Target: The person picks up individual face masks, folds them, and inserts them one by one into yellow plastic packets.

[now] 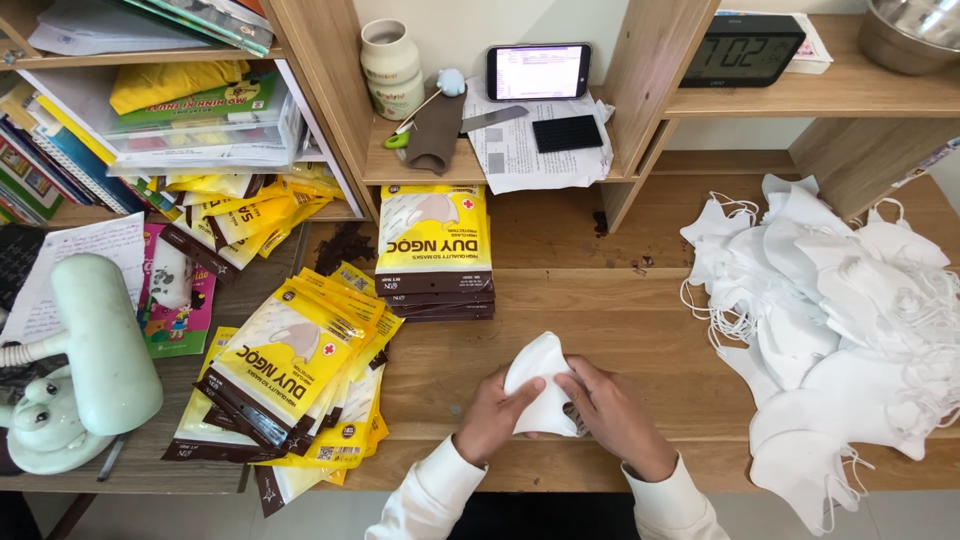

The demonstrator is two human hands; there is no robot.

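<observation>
— What's at the far left?

— A pale green desk lamp [95,345], then a sprawl of yellow mask packets [300,385] fanned over the wooden desk [620,330]. A neater stack of the same packets [435,250] sits behind, under the shelf.

— And the hands?

— Near the front edge. The left hand [490,415] pinches the left side of a white face mask [540,385], thumb on top. The right hand [615,415] grips its right side, fingers curled beneath. The mask is lifted just above the desk between them.

— Anything crowding them?

— Bare wood on both sides; the big heap of loose white masks [840,330] lies well apart, on the right. Above it, a digital clock [745,48] stands on the shelf.
</observation>
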